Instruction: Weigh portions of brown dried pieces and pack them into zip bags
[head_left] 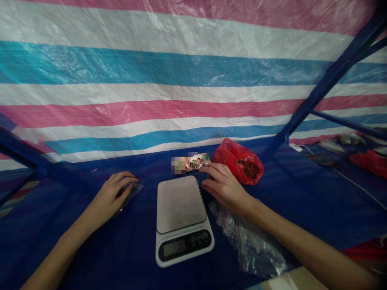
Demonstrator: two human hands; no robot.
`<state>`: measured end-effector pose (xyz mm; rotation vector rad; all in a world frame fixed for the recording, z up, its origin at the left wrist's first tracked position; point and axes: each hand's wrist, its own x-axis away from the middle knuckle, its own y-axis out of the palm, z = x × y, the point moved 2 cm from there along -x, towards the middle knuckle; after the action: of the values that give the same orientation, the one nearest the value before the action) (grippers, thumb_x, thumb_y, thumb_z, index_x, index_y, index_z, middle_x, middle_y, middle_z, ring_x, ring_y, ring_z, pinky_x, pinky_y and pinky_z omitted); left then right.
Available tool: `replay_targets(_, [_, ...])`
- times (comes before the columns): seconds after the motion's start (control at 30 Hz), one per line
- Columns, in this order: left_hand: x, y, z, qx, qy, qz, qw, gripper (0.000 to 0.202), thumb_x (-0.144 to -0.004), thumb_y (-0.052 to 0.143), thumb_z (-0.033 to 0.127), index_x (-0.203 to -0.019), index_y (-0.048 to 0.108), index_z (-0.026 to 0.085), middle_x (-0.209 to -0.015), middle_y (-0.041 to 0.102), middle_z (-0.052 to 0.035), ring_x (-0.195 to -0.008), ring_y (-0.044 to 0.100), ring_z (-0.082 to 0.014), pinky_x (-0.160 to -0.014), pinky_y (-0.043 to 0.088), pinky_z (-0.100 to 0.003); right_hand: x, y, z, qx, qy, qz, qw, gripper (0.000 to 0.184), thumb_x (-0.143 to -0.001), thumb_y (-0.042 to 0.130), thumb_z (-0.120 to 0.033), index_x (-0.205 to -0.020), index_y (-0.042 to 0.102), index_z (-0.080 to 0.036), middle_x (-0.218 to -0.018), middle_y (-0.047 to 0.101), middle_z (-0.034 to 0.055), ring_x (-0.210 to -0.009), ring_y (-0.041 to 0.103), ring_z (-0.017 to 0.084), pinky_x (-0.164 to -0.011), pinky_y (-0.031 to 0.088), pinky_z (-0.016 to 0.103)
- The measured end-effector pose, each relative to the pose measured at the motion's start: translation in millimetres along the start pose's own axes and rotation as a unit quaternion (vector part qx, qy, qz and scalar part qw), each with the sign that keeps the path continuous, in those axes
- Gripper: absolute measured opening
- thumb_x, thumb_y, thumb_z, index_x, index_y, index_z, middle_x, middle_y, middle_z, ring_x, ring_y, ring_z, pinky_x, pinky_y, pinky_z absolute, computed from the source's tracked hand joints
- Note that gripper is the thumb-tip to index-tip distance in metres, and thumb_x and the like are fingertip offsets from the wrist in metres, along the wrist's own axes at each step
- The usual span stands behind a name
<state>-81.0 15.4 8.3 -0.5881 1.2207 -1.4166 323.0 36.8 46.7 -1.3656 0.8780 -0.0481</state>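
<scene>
My left hand is low over the blue surface, left of the scale, with its fingers and thumb curled on a small clear plastic bag. A white kitchen scale with a bare weighing plate stands between my hands. Its display is lit, but the reading is too dim to make out. My right hand is at the scale's right side, fingers stretched out. Its fingertips reach the near right edge of a phone with a picture on its screen. Just beyond that hand sits a red plastic bag holding reddish-brown bits.
Several clear zip bags lie in a heap under my right forearm. A striped plastic sheet hangs behind the blue surface. Blue metal bars rise at both sides. A white cable and another red bag are at right.
</scene>
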Motion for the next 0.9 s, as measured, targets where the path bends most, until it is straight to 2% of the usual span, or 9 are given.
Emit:
replay_targets(0.1, [-1,-0.2,1,-0.003,-0.001,-0.001,1.000,0.037,-0.102,0.046,0.047,-0.113,0.076,0.028,-0.126,0.070,-0.0082,-0.122,0.062,-0.0302,-0.109,0.050,-0.050,0,-18,16,-0.016,0.059,0.078,0.995,0.011,-0.100,0.067,-0.022,-0.100,0.077,-0.021,-0.128,0.070,0.0107,-0.124,0.058,0.031,-0.103,0.049,0.050])
replay_targets(0.2, [-1,-0.1,3,-0.002,0.000,0.000,1.000,0.038,-0.102,0.046,0.047,-0.113,0.077,0.027,-0.125,0.070,-0.0088,-0.121,0.063,-0.0298,-0.108,0.051,-0.049,2,-27,33,-0.052,0.105,0.104,0.988,0.006,-0.096,0.072,-0.024,-0.096,0.078,-0.024,-0.124,0.071,0.0087,-0.118,0.061,0.030,-0.102,0.050,0.051])
replay_targets(0.3, [-1,-0.3,4,0.001,-0.002,0.001,1.000,0.040,-0.102,0.046,0.049,-0.113,0.077,0.026,-0.125,0.070,-0.0099,-0.120,0.063,-0.0299,-0.107,0.051,-0.049,4,-25,44,-0.087,0.110,0.081,0.987,0.007,-0.095,0.073,-0.023,-0.098,0.079,-0.025,-0.120,0.071,0.0080,-0.114,0.063,0.029,-0.100,0.052,0.050])
replay_targets(0.4, [-1,-0.6,4,0.006,-0.005,0.001,1.000,0.040,-0.102,0.047,0.049,-0.114,0.077,0.026,-0.126,0.070,-0.0104,-0.122,0.062,-0.0304,-0.108,0.050,-0.051,5,-19,54,-0.100,0.116,0.050,0.987,0.017,-0.099,0.065,-0.019,-0.105,0.080,-0.025,-0.115,0.073,0.0088,-0.109,0.064,0.027,-0.096,0.054,0.047])
replay_targets(0.5, [0,-0.4,4,0.006,-0.002,-0.001,1.000,0.038,-0.102,0.047,0.048,-0.115,0.076,0.027,-0.127,0.069,-0.0102,-0.122,0.062,-0.0303,-0.108,0.050,-0.051,6,-11,61,-0.069,0.121,0.028,0.990,0.022,-0.099,0.061,-0.015,-0.105,0.080,-0.024,-0.114,0.073,0.0101,-0.109,0.062,0.028,-0.095,0.054,0.048])
replay_targets(0.7, [0,0.2,6,0.003,0.005,0.002,1.000,0.037,-0.103,0.047,0.046,-0.115,0.076,0.027,-0.127,0.069,-0.0089,-0.123,0.062,-0.0295,-0.108,0.050,-0.049,6,8,65,0.005,0.096,-0.040,0.995,0.025,-0.096,0.065,-0.014,-0.112,0.081,-0.024,-0.127,0.067,0.0131,-0.122,0.054,0.033,-0.100,0.050,0.053])
replay_targets(0.83, [-1,0.2,6,0.005,0.009,0.004,1.000,0.036,-0.103,0.046,0.044,-0.114,0.076,0.026,-0.126,0.069,-0.0093,-0.122,0.062,-0.0294,-0.108,0.050,-0.049,4,16,65,0.031,0.090,-0.054,0.994,0.021,-0.093,0.069,-0.012,-0.105,0.082,-0.022,-0.130,0.067,0.0130,-0.121,0.055,0.034,-0.098,0.049,0.051])
replay_targets(0.9, [-1,0.5,6,0.005,0.011,0.001,1.000,0.037,-0.103,0.046,0.043,-0.115,0.076,0.026,-0.126,0.069,-0.0101,-0.122,0.062,-0.0296,-0.107,0.050,-0.050,3,16,66,0.026,0.086,-0.039,0.995,0.016,-0.092,0.070,-0.013,-0.100,0.081,-0.021,-0.128,0.068,0.0123,-0.122,0.055,0.033,-0.098,0.049,0.050])
